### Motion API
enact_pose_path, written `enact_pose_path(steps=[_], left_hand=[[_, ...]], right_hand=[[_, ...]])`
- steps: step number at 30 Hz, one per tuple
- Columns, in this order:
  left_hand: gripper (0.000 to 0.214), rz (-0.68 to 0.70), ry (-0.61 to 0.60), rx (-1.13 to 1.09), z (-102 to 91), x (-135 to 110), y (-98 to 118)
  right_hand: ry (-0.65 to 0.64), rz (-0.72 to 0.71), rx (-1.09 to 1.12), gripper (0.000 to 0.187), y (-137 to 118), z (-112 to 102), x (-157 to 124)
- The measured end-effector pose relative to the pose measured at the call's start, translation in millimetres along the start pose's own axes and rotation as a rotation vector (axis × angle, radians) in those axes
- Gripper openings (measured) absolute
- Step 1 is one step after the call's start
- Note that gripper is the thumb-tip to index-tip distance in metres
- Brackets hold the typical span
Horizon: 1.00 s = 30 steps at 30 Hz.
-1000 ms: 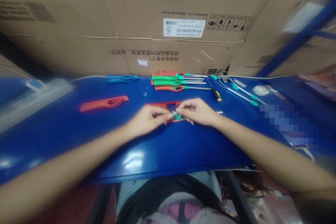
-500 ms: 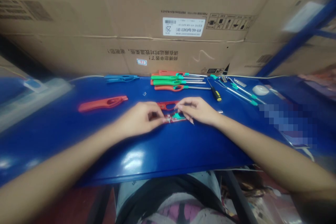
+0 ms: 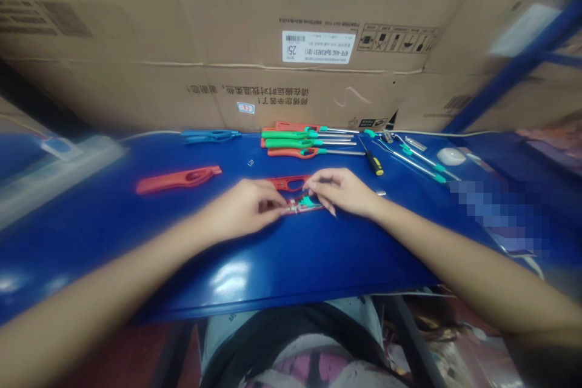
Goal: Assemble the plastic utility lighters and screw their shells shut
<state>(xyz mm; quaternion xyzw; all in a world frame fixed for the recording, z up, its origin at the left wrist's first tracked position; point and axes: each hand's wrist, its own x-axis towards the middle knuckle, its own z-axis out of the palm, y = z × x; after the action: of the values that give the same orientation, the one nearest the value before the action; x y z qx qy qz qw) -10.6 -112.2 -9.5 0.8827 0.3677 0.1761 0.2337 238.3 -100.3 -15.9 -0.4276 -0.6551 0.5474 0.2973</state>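
Note:
An opened red lighter shell [image 3: 291, 183] lies on the blue table [image 3: 282, 254] in front of me, with a small teal part [image 3: 308, 200] and metal bits showing inside it. My left hand [image 3: 248, 206] pinches at the shell's near left side, fingers curled together. From the right, my right hand [image 3: 341, 190] presses curled fingertips on the teal part. What the fingers grip is partly hidden.
A red shell half [image 3: 179, 179] lies to the left and a blue one [image 3: 209, 134] behind it. Several green and red lighters [image 3: 295, 139], a yellow-handled screwdriver [image 3: 373, 162], teal-tipped metal rods [image 3: 422, 163] and a white disc [image 3: 451, 156] sit at the back. Cardboard boxes [image 3: 273, 30] wall the rear.
My left hand has slid a little left and nearer, uncovering more of the red shell. The right hand has barely shifted and the teal part shows more.

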Motion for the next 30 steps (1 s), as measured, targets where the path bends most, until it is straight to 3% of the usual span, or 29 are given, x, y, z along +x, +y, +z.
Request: enact_pose_path(steps=[4, 11, 17, 22, 30], left_hand=[[0.021, -0.054, -0.014, -0.007, -2.5, 0, 2], [0.015, -0.282, -0.038, -0.073, -1.1, 3, 7], [0.017, -0.315, -0.024, -0.068, -1.1, 1, 9], [0.023, -0.355, -0.132, -0.305, -9.3, -2, -5], [0.023, -0.134, -0.129, -0.167, -21.9, 1, -10]], right_hand=[[0.001, -0.003, 0.002, 0.019, 0, 0, 0], [-0.004, 0.005, 0.028, 0.022, 4, 0, 2], [-0.003, -0.003, 0.021, 0.023, 2, 0, 2], [0.005, 0.011, -0.015, 0.022, 3, -1, 1], [0.002, -0.009, -0.096, 0.024, 7, -2, 0]])
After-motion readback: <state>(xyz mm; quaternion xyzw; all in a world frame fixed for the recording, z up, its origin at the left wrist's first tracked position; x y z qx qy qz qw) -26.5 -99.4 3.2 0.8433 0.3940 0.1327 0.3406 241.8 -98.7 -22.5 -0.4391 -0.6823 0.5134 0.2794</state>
